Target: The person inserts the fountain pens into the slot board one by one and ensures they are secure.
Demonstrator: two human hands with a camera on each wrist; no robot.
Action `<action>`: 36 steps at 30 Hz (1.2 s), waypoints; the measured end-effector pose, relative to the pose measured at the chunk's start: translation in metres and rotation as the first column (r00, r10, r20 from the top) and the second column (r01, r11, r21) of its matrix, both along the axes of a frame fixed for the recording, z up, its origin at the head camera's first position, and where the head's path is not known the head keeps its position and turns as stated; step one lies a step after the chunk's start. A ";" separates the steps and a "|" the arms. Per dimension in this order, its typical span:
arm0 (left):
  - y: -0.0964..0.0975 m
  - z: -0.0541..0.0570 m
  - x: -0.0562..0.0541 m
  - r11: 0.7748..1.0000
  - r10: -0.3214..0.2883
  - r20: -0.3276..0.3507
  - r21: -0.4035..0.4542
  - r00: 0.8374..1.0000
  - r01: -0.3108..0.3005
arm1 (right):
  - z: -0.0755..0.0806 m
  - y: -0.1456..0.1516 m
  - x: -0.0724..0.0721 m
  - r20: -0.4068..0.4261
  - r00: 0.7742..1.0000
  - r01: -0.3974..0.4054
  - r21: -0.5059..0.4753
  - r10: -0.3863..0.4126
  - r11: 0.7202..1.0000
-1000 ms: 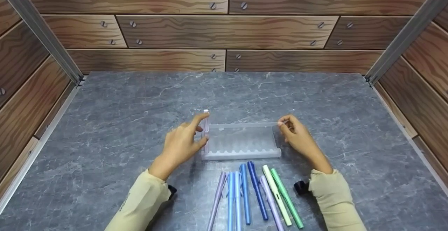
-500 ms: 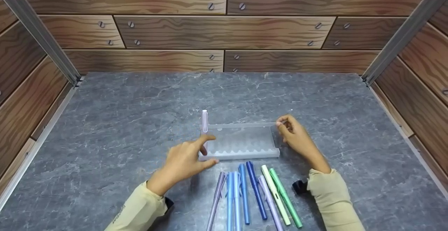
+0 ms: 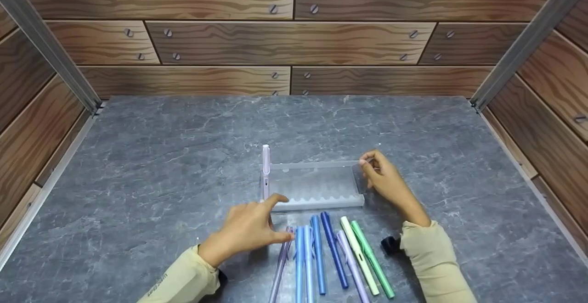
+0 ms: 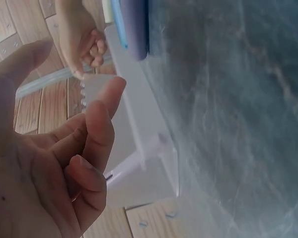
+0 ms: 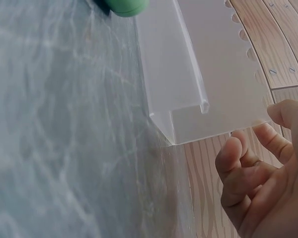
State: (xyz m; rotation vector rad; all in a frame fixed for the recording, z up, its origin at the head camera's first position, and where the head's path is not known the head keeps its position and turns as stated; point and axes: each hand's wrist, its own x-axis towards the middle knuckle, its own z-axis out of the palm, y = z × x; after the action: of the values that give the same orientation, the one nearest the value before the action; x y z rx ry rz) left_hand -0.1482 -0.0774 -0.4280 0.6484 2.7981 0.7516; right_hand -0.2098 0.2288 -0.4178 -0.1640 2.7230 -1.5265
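Observation:
A clear plastic pen stand with a scalloped front ledge sits mid-table. One pale lilac pen leans upright in its leftmost slot. My right hand pinches the stand's upper right corner between thumb and fingertip; the right wrist view shows that grip on the clear sheet. My left hand holds nothing, its thumb and index finger spread apart. Its thumb tip overlaps the top of a purple pen in the head view. In the left wrist view the lilac pen stands behind the curled lower fingers.
In front of the stand lie several pens: a light blue pen, a dark blue pen, a lavender pen, a pale green pen and a green pen among them. Wood-patterned panels wall the grey table.
My left hand has let go of the lilac pen, now standing in the stand, and moved down toward the loose pens. My right hand keeps its pinch on the corner.

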 end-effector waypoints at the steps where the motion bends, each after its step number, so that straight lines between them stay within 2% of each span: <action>1: 0.001 -0.001 0.001 1.000 -0.003 0.011 -0.010 1.000 0.003 | 0.000 0.000 0.000 0.001 1.000 -0.001 -0.002 0.001 1.000; 9: 0.007 -0.007 0.003 0.997 -0.026 0.088 -0.074 0.996 0.033 | 0.003 -0.001 0.002 -0.007 1.000 -0.013 0.004 0.013 1.000; 13: 0.008 -0.009 0.004 0.993 -0.040 0.106 -0.104 0.994 0.051 | 0.001 0.000 0.000 -0.006 1.000 -0.008 0.021 0.008 1.000; 19: 0.009 -0.011 0.005 0.991 -0.068 0.120 -0.106 0.990 0.081 | -0.023 0.009 -0.013 -0.008 1.000 0.007 0.015 -0.007 1.000; 24: 0.010 -0.013 0.007 0.990 -0.082 0.112 -0.106 0.990 0.094 | -0.036 0.016 -0.018 -0.028 1.000 0.012 0.028 -0.011 1.000; 31: 0.012 -0.013 0.011 0.987 -0.083 0.108 -0.125 0.991 0.096 | -0.034 0.017 -0.017 -0.019 1.000 0.006 0.042 -0.005 0.999; 36: 0.014 -0.012 0.014 0.985 -0.071 0.079 -0.152 0.994 0.082 | -0.032 0.015 -0.016 -0.027 1.000 0.012 0.032 -0.011 0.999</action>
State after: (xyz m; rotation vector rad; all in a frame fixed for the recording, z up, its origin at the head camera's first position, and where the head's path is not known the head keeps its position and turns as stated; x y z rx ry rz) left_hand -0.1347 -0.0631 -0.4403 0.6812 2.7132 0.5257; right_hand -0.2260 0.2436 -0.4494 -0.1694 2.7725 -1.4933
